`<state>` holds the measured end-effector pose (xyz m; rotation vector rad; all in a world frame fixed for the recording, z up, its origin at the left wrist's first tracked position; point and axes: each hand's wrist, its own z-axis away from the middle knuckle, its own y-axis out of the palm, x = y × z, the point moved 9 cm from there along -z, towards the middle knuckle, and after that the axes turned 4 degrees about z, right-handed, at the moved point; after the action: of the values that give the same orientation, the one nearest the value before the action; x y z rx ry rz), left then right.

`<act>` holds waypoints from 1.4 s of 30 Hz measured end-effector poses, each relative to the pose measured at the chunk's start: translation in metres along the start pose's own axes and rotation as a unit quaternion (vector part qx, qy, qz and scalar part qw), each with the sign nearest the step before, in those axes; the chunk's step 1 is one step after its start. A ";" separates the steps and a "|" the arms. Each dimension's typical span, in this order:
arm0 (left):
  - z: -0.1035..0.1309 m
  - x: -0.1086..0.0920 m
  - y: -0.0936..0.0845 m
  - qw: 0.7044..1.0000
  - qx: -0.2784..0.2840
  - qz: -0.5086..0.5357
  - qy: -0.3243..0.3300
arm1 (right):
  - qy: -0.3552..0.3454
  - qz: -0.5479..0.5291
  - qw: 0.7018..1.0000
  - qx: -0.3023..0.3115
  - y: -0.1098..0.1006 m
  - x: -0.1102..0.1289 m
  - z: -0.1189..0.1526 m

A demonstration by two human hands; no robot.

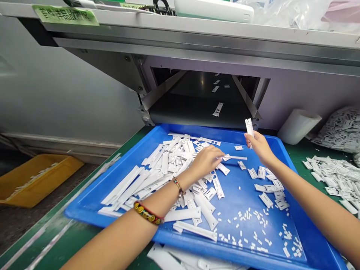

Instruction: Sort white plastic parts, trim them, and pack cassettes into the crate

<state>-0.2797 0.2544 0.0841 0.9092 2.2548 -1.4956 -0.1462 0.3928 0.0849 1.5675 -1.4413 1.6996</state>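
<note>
My right hand point(259, 147) pinches a flat white plastic piece point(249, 126) upright above the far right rim of the blue tray point(92, 216). My left hand point(206, 159) is over the middle of the tray, its fingers closed on a thin white plastic strip point(236, 157) that sticks out to the right. Below and left of that hand lies a heap of long white plastic pieces point(164, 163). Short white pieces point(266, 200) are grouped at the tray's right side, and tiny white bits point(247, 214) are scattered nearer me.
Behind the tray, a black conveyor belt point(197, 107) carries several white pieces out of an opening. A metal-edged shelf point(197, 48) hangs above. Right of the tray are more white pieces point(337, 180), a white roll point(298, 125) and a filled bag point(341, 127). A yellow bin point(42, 187) stands lower left.
</note>
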 end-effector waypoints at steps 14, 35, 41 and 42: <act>0.001 -0.004 -0.053 0.971 -0.171 0.159 -0.049 | 0.052 -0.110 0.932 0.342 0.086 0.013 0.047; 0.022 0.080 -0.029 0.949 -0.068 0.014 -0.308 | -0.014 0.237 0.955 0.177 0.087 -0.023 0.034; 0.010 0.076 -0.038 0.945 -0.062 0.124 -0.297 | 0.013 0.157 0.966 0.207 0.089 -0.017 0.037; 0.008 0.071 -0.038 0.946 -0.062 0.146 -0.283 | 0.012 0.129 0.969 0.209 0.086 -0.012 0.036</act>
<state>-0.3590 0.2622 0.0689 0.6331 1.6920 -1.2619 -0.1971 0.3329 0.0335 1.6057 -1.3858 2.2898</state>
